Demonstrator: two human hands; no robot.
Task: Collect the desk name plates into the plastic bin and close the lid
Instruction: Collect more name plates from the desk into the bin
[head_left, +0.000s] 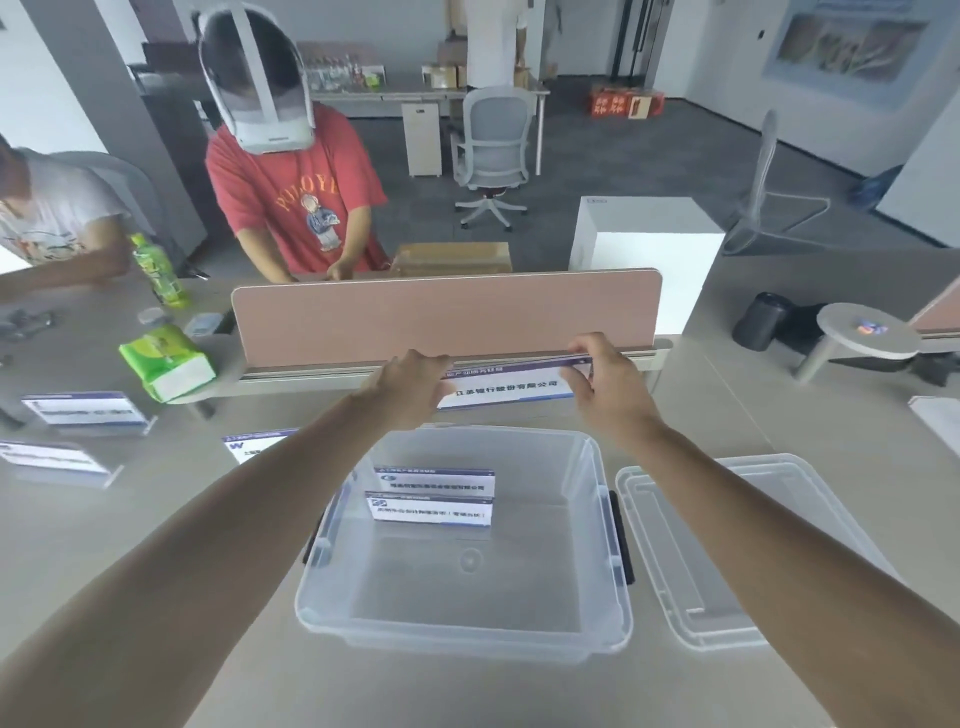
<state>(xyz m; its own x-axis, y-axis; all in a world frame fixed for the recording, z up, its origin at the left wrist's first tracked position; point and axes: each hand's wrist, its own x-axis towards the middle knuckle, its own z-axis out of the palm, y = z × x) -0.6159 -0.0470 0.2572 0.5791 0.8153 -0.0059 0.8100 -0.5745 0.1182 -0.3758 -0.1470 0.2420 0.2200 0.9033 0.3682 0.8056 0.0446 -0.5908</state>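
Fingers (582, 382) of R hand (610, 384) pinch the right end of a name plate (506, 387); L hand (410, 382) clamps the left end, so both are closed on the same plate. It's held just in front of the pink divider (447, 312), beyond the bin's far rim; can't tell if it's clear of the worktop (234, 597) yet.

Step in hand, by my read: pick-up of plate no. 3. Two plates (434, 499) already stand inside the clear bin (467, 623), toward the far wall.

Next move calls for: lift over the far rim, lower in w/o knocking the two standing ones. Room enough near the front of the bin.

Still to collect: three plates at left (83, 410), (52, 460), (257, 444), the last partly hidden by the L forearm.

Lid (727, 545) lies flat just R of the bin, apart from it. Closing comes last.

Around: tissue pack (166, 366), green bottle (158, 273), two other people across the divider. Nothing blocks the path to the bin.
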